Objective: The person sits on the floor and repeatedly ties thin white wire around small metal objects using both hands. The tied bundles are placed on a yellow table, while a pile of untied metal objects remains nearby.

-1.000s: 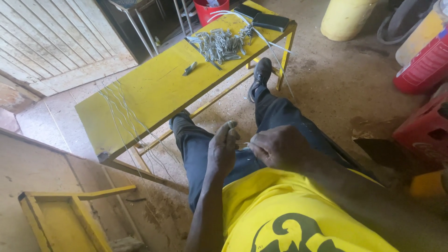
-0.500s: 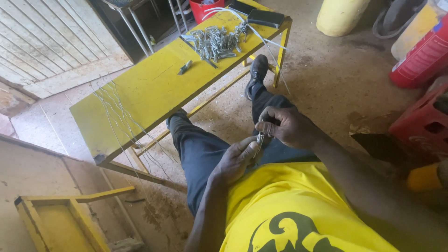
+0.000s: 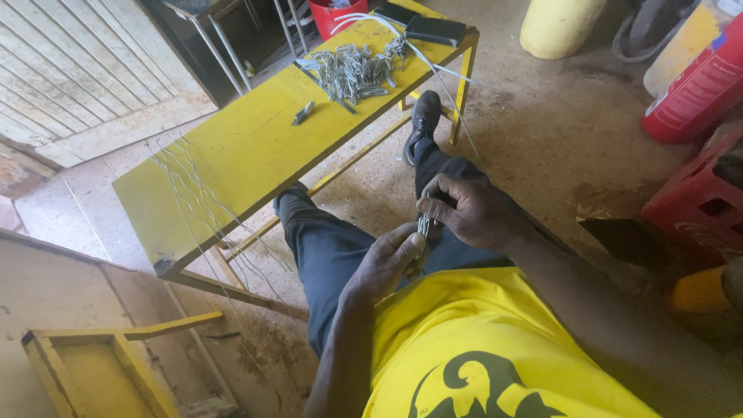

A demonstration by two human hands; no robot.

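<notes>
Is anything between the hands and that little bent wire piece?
No. Both the left hand and the right hand already pinch the small bent wire piece above the lap, with nothing visible between fingers and metal.

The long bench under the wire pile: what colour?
Yellow bench, clearest in the head view.

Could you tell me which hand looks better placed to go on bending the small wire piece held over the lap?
Probably the right hand: it grips the upper end of the wire piece from above with curled fingers, while the left hand cups it from below, more a support than a working grip.
</notes>
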